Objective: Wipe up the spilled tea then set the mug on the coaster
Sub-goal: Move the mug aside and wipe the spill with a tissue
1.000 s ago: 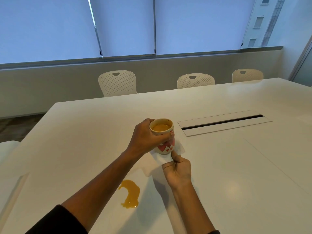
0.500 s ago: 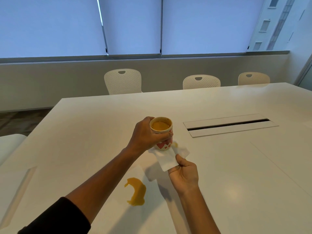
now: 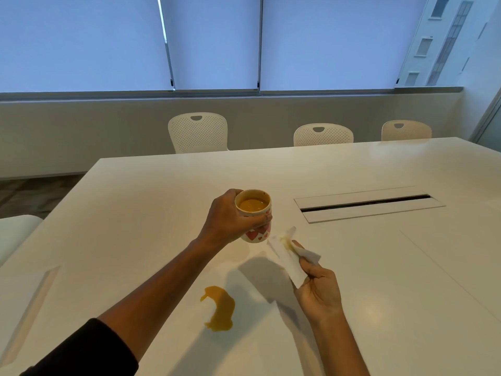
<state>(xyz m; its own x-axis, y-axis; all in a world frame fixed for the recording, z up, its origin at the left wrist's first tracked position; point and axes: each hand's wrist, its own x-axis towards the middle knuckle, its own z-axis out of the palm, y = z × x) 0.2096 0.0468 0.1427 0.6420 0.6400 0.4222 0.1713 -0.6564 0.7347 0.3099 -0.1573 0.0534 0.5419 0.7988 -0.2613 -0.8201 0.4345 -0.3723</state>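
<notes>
My left hand (image 3: 227,221) grips a white mug (image 3: 254,215) with red hearts, holding it upright just above the white table (image 3: 135,213); orange-brown tea fills it. My right hand (image 3: 317,291) pinches a white paper napkin (image 3: 287,256) right of the mug, and the napkin carries a small tea stain near its upper end. A curved puddle of spilled tea (image 3: 221,308) lies on the table nearer to me, below the mug and left of my right hand. No coaster is visible.
A cable slot with a long dark gap (image 3: 366,203) is set in the table right of the mug. Three white perforated chairs (image 3: 198,131) stand along the far edge under the windows. Another white seat (image 3: 13,232) sits at the left edge.
My right hand has drawn the napkin out from under the mug and moved it right and toward me. The mug stays in my left hand.
</notes>
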